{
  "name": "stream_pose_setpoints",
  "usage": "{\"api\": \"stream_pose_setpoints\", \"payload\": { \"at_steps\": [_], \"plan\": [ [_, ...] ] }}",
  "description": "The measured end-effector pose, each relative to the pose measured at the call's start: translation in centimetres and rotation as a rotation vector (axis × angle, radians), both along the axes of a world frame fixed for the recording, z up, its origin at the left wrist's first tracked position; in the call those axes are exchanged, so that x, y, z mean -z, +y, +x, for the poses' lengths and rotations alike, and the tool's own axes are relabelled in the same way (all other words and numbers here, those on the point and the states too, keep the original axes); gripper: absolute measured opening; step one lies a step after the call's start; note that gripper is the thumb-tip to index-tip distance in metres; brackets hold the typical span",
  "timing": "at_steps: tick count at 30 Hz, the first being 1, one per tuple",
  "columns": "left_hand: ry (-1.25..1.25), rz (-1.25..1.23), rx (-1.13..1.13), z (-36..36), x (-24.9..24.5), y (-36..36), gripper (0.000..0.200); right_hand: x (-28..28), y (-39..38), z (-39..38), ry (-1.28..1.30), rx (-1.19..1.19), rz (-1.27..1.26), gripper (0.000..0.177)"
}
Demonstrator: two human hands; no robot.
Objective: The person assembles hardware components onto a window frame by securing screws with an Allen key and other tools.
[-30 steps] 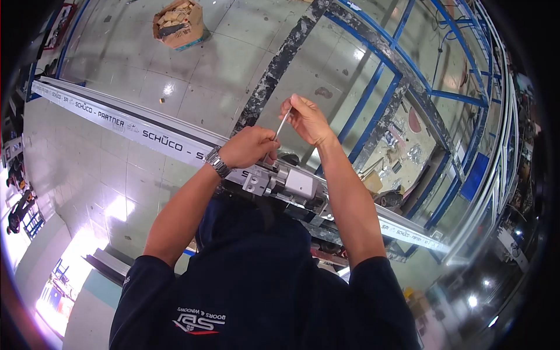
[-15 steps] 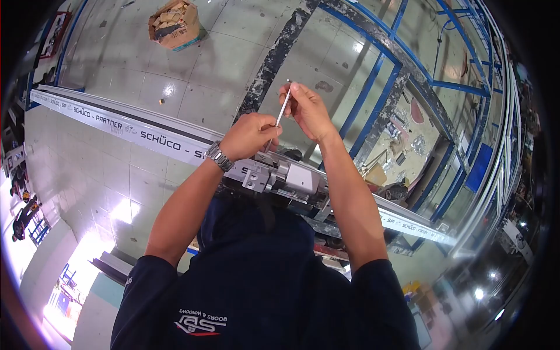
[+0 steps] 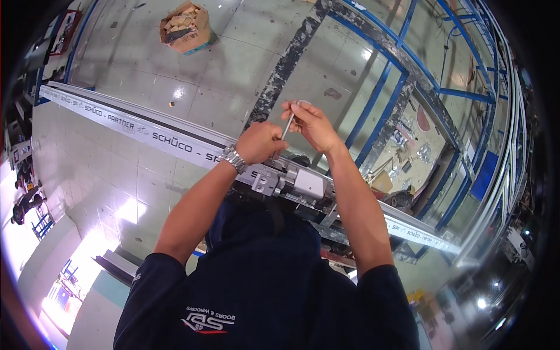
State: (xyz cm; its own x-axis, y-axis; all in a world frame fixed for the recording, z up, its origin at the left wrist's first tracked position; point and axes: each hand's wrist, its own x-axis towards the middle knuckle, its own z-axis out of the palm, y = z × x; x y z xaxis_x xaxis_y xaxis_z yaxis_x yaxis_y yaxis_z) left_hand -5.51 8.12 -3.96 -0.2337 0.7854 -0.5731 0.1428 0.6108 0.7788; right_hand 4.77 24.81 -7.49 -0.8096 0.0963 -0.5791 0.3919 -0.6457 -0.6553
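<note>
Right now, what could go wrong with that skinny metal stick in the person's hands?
1. The right hand pinches the thin metal rod just above the closed left hand. If the rod slips, it might jab those fingers.
2. The long profile sticks out far to both sides, so a hard push could perhaps shift it.

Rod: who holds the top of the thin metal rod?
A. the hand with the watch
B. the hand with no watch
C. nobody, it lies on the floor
B: the right hand, which has no watch, pinches the top end of the rod; the left hand, with the watch, is curled lower down.
</note>
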Motion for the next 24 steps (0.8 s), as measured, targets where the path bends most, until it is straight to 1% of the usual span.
{"api": "stream_pose_setpoints", "payload": {
  "at_steps": [1,2,3,4,5,6,7,8,9,10,11,14,15,17,18,21,24],
  "plan": [
    [0.024,0.018,-0.004,0.1,0.2,-0.1,0.024,-0.3,-0.1,0.1,-0.007,-0.005,0.003,0.029],
    [0.091,0.074,0.043,0.3,0.7,-0.2,0.025,-0.3,-0.4,0.3,-0.043,0.026,0.051,0.029],
    [0.173,0.119,0.083,0.5,1.6,-0.3,0.027,0.2,-0.8,0.6,-0.065,0.049,0.092,0.028],
    [0.226,0.108,0.172,0.7,2.6,-0.2,0.026,1.9,-0.2,1.2,-0.01,0.01,0.161,0.027],
    [0.19,0.021,0.089,0.8,2.2,-0.1,0.023,1.6,-0.6,0.8,-0.083,0.046,0.234,0.023],
    [0.315,0.13,0.257,0.1,2.6,0.0,0.021,1.3,-0.5,0.2,-0.109,0.03,0.298,0.022],
    [0.201,0.09,0.106,1.0,4.5,-0.1,0.021,0.6,-0.7,0.0,-0.166,0.016,0.392,0.025],
    [0.164,0.01,0.152,0.6,3.1,0.3,0.018,0.9,-0.9,-0.1,-0.183,0.071,0.427,0.028],
    [0.253,0.126,0.042,1.8,4.2,0.2,0.019,1.3,-1.3,0.2,-0.184,0.125,0.474,0.028],
    [0.27,0.089,-0.001,2.1,3.5,0.5,0.024,1.8,-0.9,0.9,-0.177,0.102,0.434,0.023],
    [0.285,0.058,-0.087,2.0,0.9,0.5,0.019,2.0,-0.6,1.2,-0.177,0.083,0.398,0.019],
    [0.236,0.125,-0.134,1.9,0.9,0.2,0.016,-1.4,-2.1,0.3,-0.089,0.191,0.018,0.013],
    [0.259,0.16,-0.082,1.8,1.6,0.0,0.015,-1.3,-2.1,0.5,-0.063,0.18,-0.014,0.013],
    [0.223,0.141,-0.029,1.4,1.2,0.1,0.014,-0.3,-1.7,1.3,-0.02,0.166,-0.08,0.015],
    [0.201,0.132,0.001,1.3,0.9,0.2,0.014,0.2,-1.4,1.6,-0.018,0.145,-0.052,0.014],
    [0.326,0.106,-0.053,1.9,0.2,0.2,0.014,1.7,-0.9,1.8,-0.01,0.107,0.017,0.013],
    [0.363,0.051,-0.08,2.3,0.2,0.6,0.014,2.3,-0.9,1.5,-0.017,0.104,0.074,0.012]
  ]
}}
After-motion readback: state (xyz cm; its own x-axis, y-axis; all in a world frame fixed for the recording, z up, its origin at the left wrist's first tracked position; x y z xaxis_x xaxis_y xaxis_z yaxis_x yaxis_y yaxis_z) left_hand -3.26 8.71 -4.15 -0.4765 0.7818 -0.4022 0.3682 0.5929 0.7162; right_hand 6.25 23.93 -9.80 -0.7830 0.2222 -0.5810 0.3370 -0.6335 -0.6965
